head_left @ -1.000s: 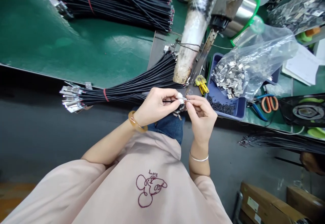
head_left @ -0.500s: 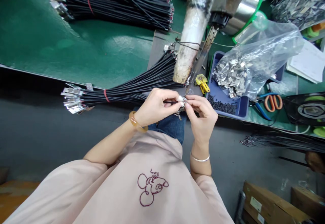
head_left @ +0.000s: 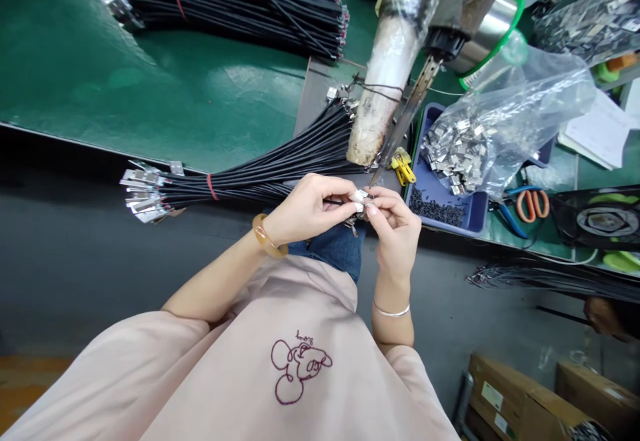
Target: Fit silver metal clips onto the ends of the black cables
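Note:
My left hand (head_left: 315,213) is closed, thumb and forefinger pinching the end of a black cable (head_left: 330,201); its fingertips look wrapped in something white. Against them, my right hand (head_left: 397,231) pinches at a small metal connector (head_left: 368,205) on that cable end, mostly hidden by the fingers. Just behind the hands lies a bundle of black cables (head_left: 260,173), tied with a red band (head_left: 213,187), metal connectors at its left end. Over its right end reach a plastic-wrapped white tube (head_left: 373,107) and a slim metal rod that looks like a soldering iron (head_left: 417,97).
A blue tray (head_left: 477,217) holds small black pieces and a clear bag of metal connector shells (head_left: 457,151). Beside it are a yellow clip-like tool (head_left: 403,166) and orange-handled pliers (head_left: 531,204). Another cable bundle (head_left: 240,11) lies behind. Cardboard boxes (head_left: 520,394) stand lower right.
The view has shifted slightly, so the bench items on the right sit differently. My right hand has moved a little left; both hands keep their pinch at the cable end.

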